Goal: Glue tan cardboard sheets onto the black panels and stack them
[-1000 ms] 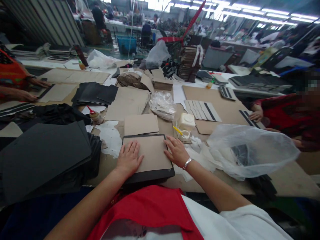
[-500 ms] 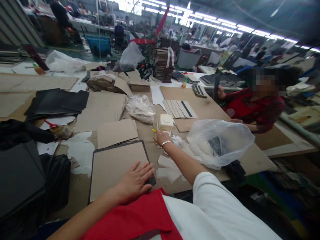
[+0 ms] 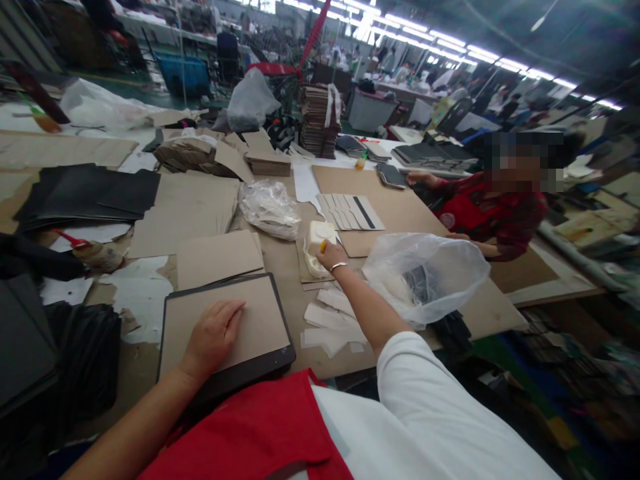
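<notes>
In the head view my left hand (image 3: 213, 333) rests on a beige cardboard panel (image 3: 255, 320) framed by a dark edge, its fingers stretched out close together and gripping nothing. The panel lies in front of my red apron, and its dark border shows wider at the near side. My right hand (image 3: 334, 257) reaches forward, closed on a yellow-handled tool (image 3: 324, 247) whose other end is hidden. Right beside that hand stands a cream-white plastic container (image 3: 320, 233). Loose pale strips (image 3: 327, 320) lie below my right forearm.
A clear plastic bag (image 3: 430, 267) with dark pieces lies right of my arm. Cardboard sheets (image 3: 220, 257), black sheets (image 3: 90, 190) and a red-nozzled bottle (image 3: 93, 250) lie leftward. Across the table sits a co-worker in red (image 3: 480, 210), a hand at a small dark panel (image 3: 391, 176).
My left hand has slid left across the panel, its fingers drawing together. The right hand now shows the yellow handle on top beside the container. The co-worker has lowered a dark piece.
</notes>
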`<state>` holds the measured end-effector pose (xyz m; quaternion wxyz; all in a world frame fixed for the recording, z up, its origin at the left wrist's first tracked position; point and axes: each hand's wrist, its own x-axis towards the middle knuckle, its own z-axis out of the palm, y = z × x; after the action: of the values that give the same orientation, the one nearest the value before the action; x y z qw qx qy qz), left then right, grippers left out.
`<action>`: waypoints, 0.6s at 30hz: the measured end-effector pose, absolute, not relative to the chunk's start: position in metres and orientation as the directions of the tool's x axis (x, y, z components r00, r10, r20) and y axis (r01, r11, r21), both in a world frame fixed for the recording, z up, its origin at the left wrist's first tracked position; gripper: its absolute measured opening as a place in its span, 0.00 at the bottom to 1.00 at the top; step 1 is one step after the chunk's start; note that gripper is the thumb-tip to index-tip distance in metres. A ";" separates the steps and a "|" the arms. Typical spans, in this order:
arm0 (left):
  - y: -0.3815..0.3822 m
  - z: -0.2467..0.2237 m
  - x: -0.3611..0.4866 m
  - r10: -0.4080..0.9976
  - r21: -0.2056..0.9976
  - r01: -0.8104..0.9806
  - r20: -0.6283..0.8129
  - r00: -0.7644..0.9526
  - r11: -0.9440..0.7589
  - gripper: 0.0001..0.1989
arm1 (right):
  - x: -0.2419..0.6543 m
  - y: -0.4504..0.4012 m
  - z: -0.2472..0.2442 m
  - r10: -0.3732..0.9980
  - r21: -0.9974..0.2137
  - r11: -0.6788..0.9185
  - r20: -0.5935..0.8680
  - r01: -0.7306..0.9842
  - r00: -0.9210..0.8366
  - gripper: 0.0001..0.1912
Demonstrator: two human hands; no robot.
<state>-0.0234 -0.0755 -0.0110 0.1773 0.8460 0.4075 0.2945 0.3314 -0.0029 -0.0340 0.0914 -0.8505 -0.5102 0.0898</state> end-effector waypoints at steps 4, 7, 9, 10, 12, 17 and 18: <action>-0.079 -0.020 -0.019 0.727 0.344 0.642 0.380 0.573 -0.685 0.17 | 0.361 -0.018 -0.043 0.755 -0.515 -0.581 -0.052 0.630 0.654 0.15; -0.080 -0.021 -0.016 0.696 0.232 0.661 0.346 0.630 -0.714 0.18 | 0.374 -0.028 -0.054 0.716 -0.597 -0.599 -0.103 0.533 0.690 0.14; -0.081 -0.021 -0.015 0.693 0.199 0.669 0.324 0.644 -0.716 0.19 | 0.378 -0.032 -0.061 0.699 -0.664 -0.602 -0.169 0.444 0.694 0.14; -0.081 -0.021 -0.015 0.694 0.193 0.673 0.318 0.645 -0.714 0.19 | 0.379 -0.034 -0.064 0.694 -0.693 -0.600 -0.204 0.400 0.690 0.13; -0.081 -0.021 -0.015 0.700 0.195 0.678 0.313 0.642 -0.709 0.20 | 0.381 -0.036 -0.067 0.690 -0.739 -0.591 -0.254 0.325 0.678 0.12; -0.082 -0.023 -0.016 0.715 0.224 0.683 0.315 0.624 -0.695 0.20 | 0.386 -0.043 -0.065 0.687 -0.801 -0.544 -0.253 0.251 0.681 0.08; -0.082 -0.024 -0.017 0.719 0.228 0.686 0.315 0.620 -0.691 0.20 | 0.388 -0.044 -0.064 0.688 -0.805 -0.535 -0.240 0.256 0.684 0.08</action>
<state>-0.0167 -0.0819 -0.0236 0.0428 0.8989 0.3906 0.1940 0.3876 -0.0444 -0.0637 0.3895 -0.8310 -0.2841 0.2777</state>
